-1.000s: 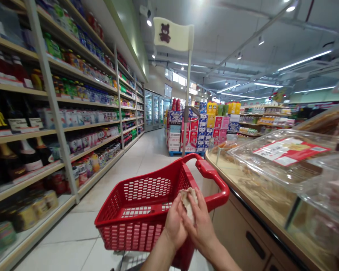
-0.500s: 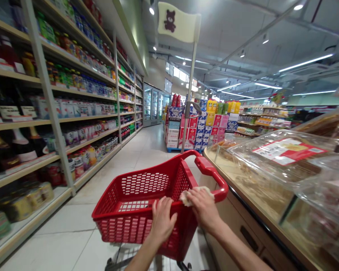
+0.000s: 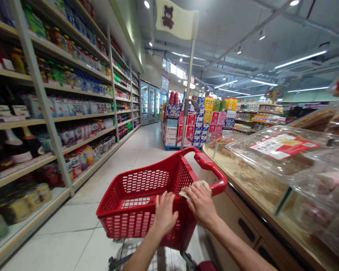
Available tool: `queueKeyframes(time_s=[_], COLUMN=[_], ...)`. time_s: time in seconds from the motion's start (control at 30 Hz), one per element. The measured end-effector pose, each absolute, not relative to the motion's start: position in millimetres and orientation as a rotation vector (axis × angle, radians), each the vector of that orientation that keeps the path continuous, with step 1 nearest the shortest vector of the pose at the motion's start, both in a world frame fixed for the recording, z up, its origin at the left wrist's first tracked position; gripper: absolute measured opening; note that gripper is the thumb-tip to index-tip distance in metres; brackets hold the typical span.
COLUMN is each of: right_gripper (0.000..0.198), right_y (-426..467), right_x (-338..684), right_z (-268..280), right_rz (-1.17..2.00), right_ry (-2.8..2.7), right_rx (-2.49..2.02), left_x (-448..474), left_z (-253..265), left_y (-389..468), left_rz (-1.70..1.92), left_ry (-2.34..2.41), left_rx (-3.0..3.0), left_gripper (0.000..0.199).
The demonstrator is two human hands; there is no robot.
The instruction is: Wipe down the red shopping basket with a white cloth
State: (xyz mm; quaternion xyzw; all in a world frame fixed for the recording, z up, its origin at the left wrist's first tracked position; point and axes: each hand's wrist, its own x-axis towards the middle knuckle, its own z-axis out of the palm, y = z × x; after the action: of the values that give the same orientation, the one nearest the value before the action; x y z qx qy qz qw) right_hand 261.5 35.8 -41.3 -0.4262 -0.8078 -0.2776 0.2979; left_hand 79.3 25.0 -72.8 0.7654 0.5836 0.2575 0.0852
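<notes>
Visibly, an off-white crumpled cloth is held to the rim of a red perforated plastic cart basket beneath the closely set fingers of the right hand, a curved red plastic handle beside them, while the rim is touched by the slightly spread fingers of the left hand.

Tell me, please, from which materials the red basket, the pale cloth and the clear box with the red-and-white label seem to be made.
Red basket: probably moulded plastic, semi-glossy; even colour, soft highlights and regular cut-out holes.
Pale cloth: looks like soft, matt fabric, creased and bunched; the fibre cannot be told.
Clear box: likely thin, glossy plastic, see-through with bright reflections.
</notes>
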Motion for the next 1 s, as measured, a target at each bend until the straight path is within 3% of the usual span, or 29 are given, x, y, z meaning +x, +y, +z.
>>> queueKeyframes(time_s=[0.23,0.47,0.7,0.87,1.0], right_gripper=[0.024,0.022,0.025,0.026,0.052], right_y=[45.1,44.5,49.2,43.4,33.5], right_x=[299.4,255.5,311.3,244.4,237.8], right_z=[-24.6,-51.9,-31.9,-63.5,-44.8], right_rz=[-0.875,-0.814,-0.894,-0.703,-0.299], right_ry=[-1.896,-2.167,-1.885,-2.090,-2.162], right_rx=[-1.413,-1.136,-1.370,-1.223,-1.174], left_x=[78.8,77.3,70.3,73.1,89.1], left_z=[-74.8,-78.4,-85.1,-85.2,-75.9], left_y=[26.5,27.8,27.9,33.8,33.1], left_rz=[0.735,0.655,0.671,0.808,1.152], left_ry=[1.727,1.735,1.728,1.661,1.497], left_rx=[2.274,2.349,2.363,2.298,2.275], left_gripper=[0.057,0.068,0.068,0.072,0.063])
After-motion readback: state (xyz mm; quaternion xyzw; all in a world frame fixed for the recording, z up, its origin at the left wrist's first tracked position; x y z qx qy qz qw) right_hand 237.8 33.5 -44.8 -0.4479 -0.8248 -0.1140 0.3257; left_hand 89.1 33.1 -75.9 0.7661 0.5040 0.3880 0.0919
